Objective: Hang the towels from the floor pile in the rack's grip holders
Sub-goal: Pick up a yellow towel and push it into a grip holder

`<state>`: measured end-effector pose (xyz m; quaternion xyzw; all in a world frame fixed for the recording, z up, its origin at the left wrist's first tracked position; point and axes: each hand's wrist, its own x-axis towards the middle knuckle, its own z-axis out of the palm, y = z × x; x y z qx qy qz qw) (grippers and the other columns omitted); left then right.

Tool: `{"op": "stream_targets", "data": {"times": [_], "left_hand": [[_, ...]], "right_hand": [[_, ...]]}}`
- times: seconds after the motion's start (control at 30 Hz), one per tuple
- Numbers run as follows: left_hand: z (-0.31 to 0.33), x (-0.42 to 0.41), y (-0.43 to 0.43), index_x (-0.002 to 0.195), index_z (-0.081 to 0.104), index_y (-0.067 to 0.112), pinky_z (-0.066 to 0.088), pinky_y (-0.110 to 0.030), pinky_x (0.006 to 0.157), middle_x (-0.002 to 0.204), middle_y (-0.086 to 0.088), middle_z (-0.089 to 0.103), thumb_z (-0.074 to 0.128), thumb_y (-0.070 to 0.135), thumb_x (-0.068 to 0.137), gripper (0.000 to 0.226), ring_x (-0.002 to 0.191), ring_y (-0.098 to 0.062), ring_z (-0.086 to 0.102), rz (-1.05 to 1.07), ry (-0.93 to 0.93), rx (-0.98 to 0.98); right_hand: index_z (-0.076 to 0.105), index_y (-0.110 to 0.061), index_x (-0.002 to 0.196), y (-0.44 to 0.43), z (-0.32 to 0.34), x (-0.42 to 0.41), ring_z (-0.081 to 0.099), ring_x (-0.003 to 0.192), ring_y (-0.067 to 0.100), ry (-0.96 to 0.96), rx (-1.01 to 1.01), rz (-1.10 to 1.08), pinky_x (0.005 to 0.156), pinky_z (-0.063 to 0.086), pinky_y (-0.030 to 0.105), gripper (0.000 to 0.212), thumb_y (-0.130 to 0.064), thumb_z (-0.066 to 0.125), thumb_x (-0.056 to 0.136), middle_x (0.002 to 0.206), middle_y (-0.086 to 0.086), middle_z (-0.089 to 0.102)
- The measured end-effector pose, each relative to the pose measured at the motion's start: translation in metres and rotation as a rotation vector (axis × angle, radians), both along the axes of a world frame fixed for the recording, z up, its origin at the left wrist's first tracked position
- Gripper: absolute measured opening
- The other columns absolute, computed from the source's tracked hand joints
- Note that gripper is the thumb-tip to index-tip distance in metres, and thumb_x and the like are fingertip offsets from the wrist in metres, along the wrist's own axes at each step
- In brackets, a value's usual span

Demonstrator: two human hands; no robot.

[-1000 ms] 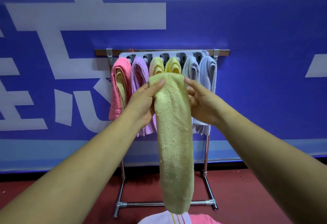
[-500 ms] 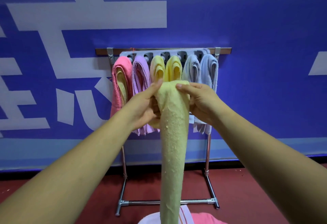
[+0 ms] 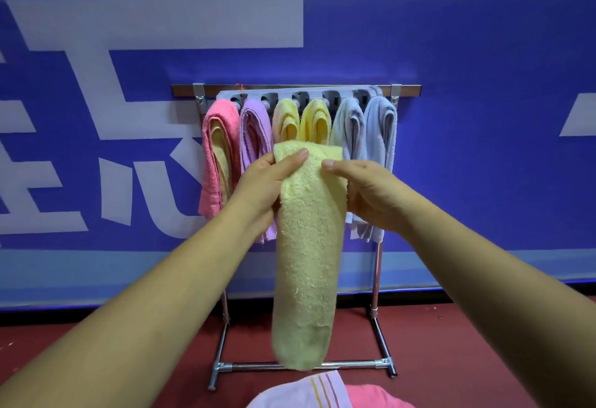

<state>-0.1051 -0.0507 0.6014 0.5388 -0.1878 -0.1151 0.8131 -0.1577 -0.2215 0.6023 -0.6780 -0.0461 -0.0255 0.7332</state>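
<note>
— What had changed in the last half second?

— The towel had been squeezed into a narrow bunch at its top. That top was now spread wide again and held level before the rack, below the holders. The rest was left hanging straight down.

— What was meant by that for the task?

— It was judged that the towel was still being shaped for hanging, as no part of it had been pushed into a holder. Six hung towels were already carried along the rack's top edge. Whether a free holder was left could not be told.

— How were the fingers set?

— The towel's top left edge was pinched by the left hand, with the thumb laid across the front and the other fingers hidden behind the cloth. The top right edge was pinched in the same way by the right hand. Both sets of fingers were clamped on the towel, not spread.

— And the pile?

— It was seen on the floor, just before the rack's bottom edge.
</note>
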Motion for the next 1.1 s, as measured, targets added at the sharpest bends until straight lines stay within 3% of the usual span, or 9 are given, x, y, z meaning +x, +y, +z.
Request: {"op": "stream_targets", "data": {"times": [0.13,0.27,0.37,0.5,0.63,0.77,0.87,1.0,1.1], "left_hand": [[0.002,0.001,-0.002,0.123,0.063,-0.002,0.060,-0.037,0.076,0.102,-0.017,0.074,0.068,0.014,0.090,0.037,0.087,-0.026,0.073,0.024,0.045,-0.013],[-0.002,-0.002,0.008,0.128,0.062,0.006,0.055,-0.036,0.090,0.116,-0.013,0.072,0.066,0.022,0.091,0.040,0.105,-0.025,0.069,-0.120,-0.008,0.112],[-0.010,-0.006,0.018,0.120,0.065,0.006,0.055,-0.026,0.086,0.113,-0.007,0.074,0.071,0.025,0.082,0.043,0.106,-0.018,0.070,-0.209,-0.102,0.380],[-0.014,-0.002,0.023,0.116,0.068,0.003,0.056,-0.034,0.090,0.111,-0.012,0.074,0.069,0.016,0.088,0.030,0.102,-0.024,0.071,-0.091,-0.119,0.361],[-0.008,-0.003,0.018,0.120,0.066,0.001,0.058,-0.031,0.080,0.111,-0.016,0.072,0.066,0.014,0.091,0.032,0.095,-0.022,0.070,-0.055,-0.047,0.156],[-0.004,-0.003,0.014,0.122,0.064,-0.003,0.059,-0.033,0.084,0.112,-0.020,0.070,0.065,0.011,0.091,0.034,0.097,-0.027,0.070,-0.041,-0.019,0.063],[-0.006,0.000,0.016,0.119,0.066,0.000,0.058,-0.036,0.086,0.110,-0.019,0.072,0.067,0.012,0.089,0.032,0.098,-0.028,0.070,-0.021,-0.007,0.067],[-0.009,0.002,0.021,0.118,0.066,0.000,0.060,-0.034,0.081,0.106,-0.017,0.073,0.066,0.012,0.090,0.030,0.093,-0.026,0.072,-0.021,0.004,0.075],[-0.009,0.003,0.026,0.115,0.067,0.002,0.060,-0.030,0.076,0.100,-0.013,0.075,0.061,0.009,0.093,0.023,0.087,-0.021,0.072,-0.029,0.000,0.112]], "right_hand": [[0.068,0.003,0.103,-0.001,-0.009,-0.002,0.064,0.082,0.031,0.033,0.010,0.047,0.070,0.050,0.038,0.031,-0.019,0.077,0.083,0.100,0.019,0.069],[0.071,-0.001,0.098,0.001,-0.003,-0.002,0.071,0.089,0.024,-0.002,0.088,-0.040,0.082,0.058,0.035,0.015,-0.012,0.071,0.089,0.101,0.015,0.075],[0.069,0.006,0.107,0.005,0.004,-0.002,0.072,0.092,0.028,-0.013,0.110,-0.068,0.083,0.061,0.037,0.023,-0.009,0.070,0.090,0.107,0.022,0.073],[0.064,0.012,0.118,0.013,0.010,-0.003,0.070,0.100,0.035,-0.002,0.154,-0.095,0.089,0.059,0.042,0.034,-0.010,0.068,0.092,0.115,0.027,0.070],[0.071,-0.005,0.090,0.010,0.006,-0.006,0.069,0.061,0.017,0.076,0.340,0.017,0.079,0.056,0.035,0.026,-0.024,0.056,0.100,0.058,0.005,0.066],[0.075,-0.010,0.103,0.008,-0.001,-0.007,0.071,0.087,0.022,0.143,0.238,0.066,0.098,0.051,0.040,0.029,-0.034,0.061,0.095,0.093,0.009,0.073],[0.069,-0.007,0.114,0.007,-0.003,-0.009,0.063,0.093,0.028,0.176,0.196,0.069,0.113,0.035,0.048,0.034,-0.033,0.066,0.092,0.083,0.007,0.069],[0.061,0.009,0.122,0.013,-0.001,-0.009,0.051,0.101,0.038,0.130,0.133,0.009,0.099,0.039,0.054,0.057,-0.020,0.082,0.077,0.109,0.030,0.062],[0.063,0.010,0.121,0.017,0.001,-0.005,0.064,0.101,0.035,0.061,0.144,-0.080,0.100,0.049,0.048,0.040,-0.011,0.072,0.087,0.121,0.027,0.067]]}}
